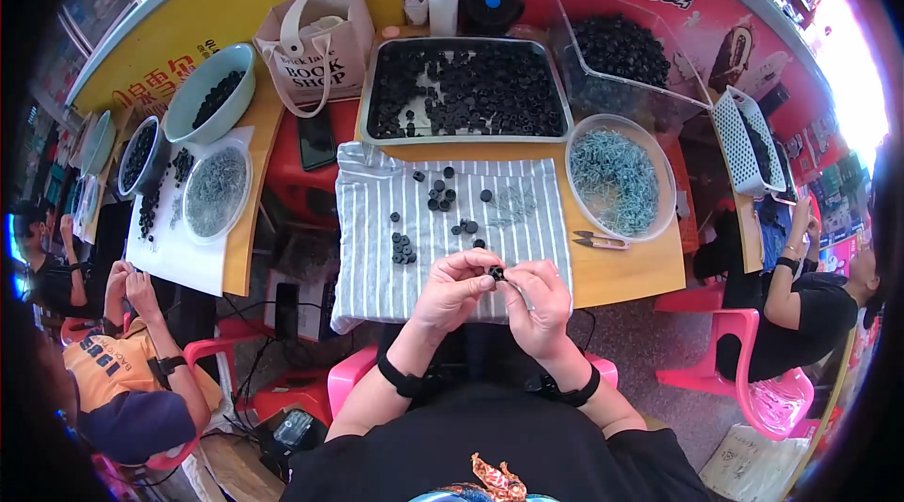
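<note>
Evenly bright, white glare (859, 88) upper right, fisheye-bent edges

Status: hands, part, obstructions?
Left hand and right hand: fingertips pinching one small black part, partly covered by fingers. Loose black parts on striped cloth beyond. Snips off to the right, clear of both hands.
</note>
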### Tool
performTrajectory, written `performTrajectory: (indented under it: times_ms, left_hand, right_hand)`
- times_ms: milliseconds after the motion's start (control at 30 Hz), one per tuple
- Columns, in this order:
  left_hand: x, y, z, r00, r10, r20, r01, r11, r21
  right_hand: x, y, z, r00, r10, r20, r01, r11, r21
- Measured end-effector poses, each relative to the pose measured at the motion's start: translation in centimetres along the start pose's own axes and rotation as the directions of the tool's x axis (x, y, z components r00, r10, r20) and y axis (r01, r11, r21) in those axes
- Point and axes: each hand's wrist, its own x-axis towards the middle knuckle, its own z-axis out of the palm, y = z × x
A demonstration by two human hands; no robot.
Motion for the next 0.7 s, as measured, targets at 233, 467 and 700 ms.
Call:
performTrajectory:
  times_ms: [233, 467, 700]
  left_hand:
    - [-0.05, -0.14, -0.34, 1.000, 0.012, 0.015, -0.013, 1.000, 0.011]
    - [-0.24, -0.05, -0.34, 1.000, 0.012, 0.020, -0.011, 0.999, -0.038]
    - [-0.05, -0.07, -0.54, 0.998, 0.032, 0.046, -0.030, 0.999, -0.038]
  right_hand:
    - [0.13, -0.11, 0.05, 1.000, 0.022, -0.001, -0.022, 1.000, -0.003]
    - [-0.36, 0.03, 0.28, 0.995, 0.100, -0.019, -0.098, 0.993, 0.070]
    - [0.01, -0.44, 0.48, 0.999, 0.005, -0.031, -0.004, 1.000, 0.017]
